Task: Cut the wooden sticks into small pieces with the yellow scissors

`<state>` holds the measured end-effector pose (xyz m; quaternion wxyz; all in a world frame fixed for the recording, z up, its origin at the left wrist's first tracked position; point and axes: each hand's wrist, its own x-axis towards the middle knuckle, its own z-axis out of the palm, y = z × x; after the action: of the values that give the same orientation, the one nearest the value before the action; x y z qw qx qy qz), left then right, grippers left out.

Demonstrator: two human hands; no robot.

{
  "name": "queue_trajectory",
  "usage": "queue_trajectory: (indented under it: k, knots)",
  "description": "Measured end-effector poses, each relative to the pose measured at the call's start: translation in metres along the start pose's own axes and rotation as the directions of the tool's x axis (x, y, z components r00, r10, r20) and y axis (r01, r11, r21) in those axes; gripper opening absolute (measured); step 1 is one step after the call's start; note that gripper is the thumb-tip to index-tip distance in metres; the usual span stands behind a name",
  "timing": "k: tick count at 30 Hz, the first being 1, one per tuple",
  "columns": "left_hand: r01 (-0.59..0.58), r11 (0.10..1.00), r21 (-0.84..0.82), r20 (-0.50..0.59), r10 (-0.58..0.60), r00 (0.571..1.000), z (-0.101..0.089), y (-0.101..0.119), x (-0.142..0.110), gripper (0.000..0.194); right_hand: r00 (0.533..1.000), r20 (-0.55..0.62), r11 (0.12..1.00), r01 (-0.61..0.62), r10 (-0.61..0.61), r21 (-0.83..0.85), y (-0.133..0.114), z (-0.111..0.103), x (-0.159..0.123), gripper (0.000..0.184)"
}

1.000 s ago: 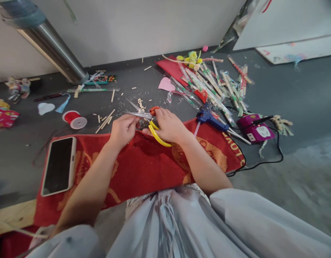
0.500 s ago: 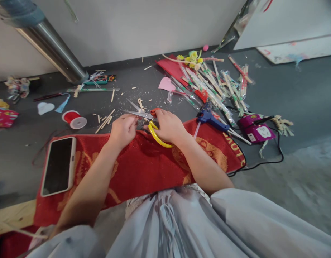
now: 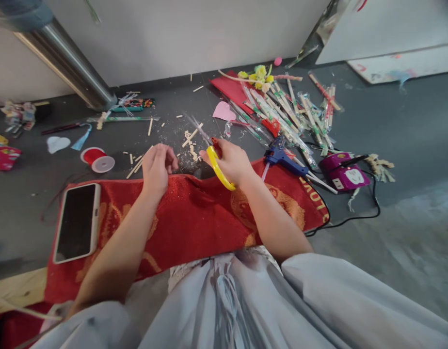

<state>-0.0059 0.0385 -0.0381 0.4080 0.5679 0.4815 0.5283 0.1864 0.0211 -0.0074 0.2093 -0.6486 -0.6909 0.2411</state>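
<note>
My right hand (image 3: 229, 162) grips scissors (image 3: 218, 167) with a yellow handle loop and an orange one. Their blades point away and up to the left, nearly together and a little blurred. Under the blade tips, a thin wooden stick (image 3: 192, 135) lies across a small heap of cut wooden bits (image 3: 193, 153). My left hand (image 3: 159, 165) hovers at the far edge of the red towel (image 3: 195, 218), fingers loosely curled and apart, nothing seen in them. Beside it lie several short sticks (image 3: 134, 167), partly covered by the hand.
A phone (image 3: 77, 223) rests on the towel's left part. Left of centre stands a spool of red ribbon (image 3: 96, 159). To the right are a blue glue gun (image 3: 285, 161), a purple power socket (image 3: 344, 172) with a black cable, and many wrapped chopsticks (image 3: 282, 114). A metal post (image 3: 71, 68) rises behind.
My left hand has let go of a stick and drawn back to the left. The scissors have swung to point forward, blades closer together. A stick now lies across the cut bits.
</note>
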Motion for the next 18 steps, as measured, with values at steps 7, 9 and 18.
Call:
queue_trajectory:
  k: [7, 9, 18]
  knots:
    - [0.223, 0.943, -0.247, 0.111, -0.202, 0.973, 0.000, 0.013, 0.003, 0.044, 0.998, -0.023, 0.986, -0.061, 0.065, 0.158, 0.003, -0.006, 0.002, 0.043]
    - [0.221, 0.948, -0.228, 0.113, -0.200, 0.973, -0.002, 0.014, 0.003, 0.044, 0.997, -0.018, 0.981, -0.067, 0.072, 0.182, 0.003, -0.007, 0.001, 0.041]
    - [0.019, 0.993, -0.113, 0.007, -0.018, 1.000, -0.009, 0.031, -0.006, 0.045, 0.997, -0.013, 0.953, -0.072, 0.080, 0.294, 0.009, -0.008, 0.005, 0.049]
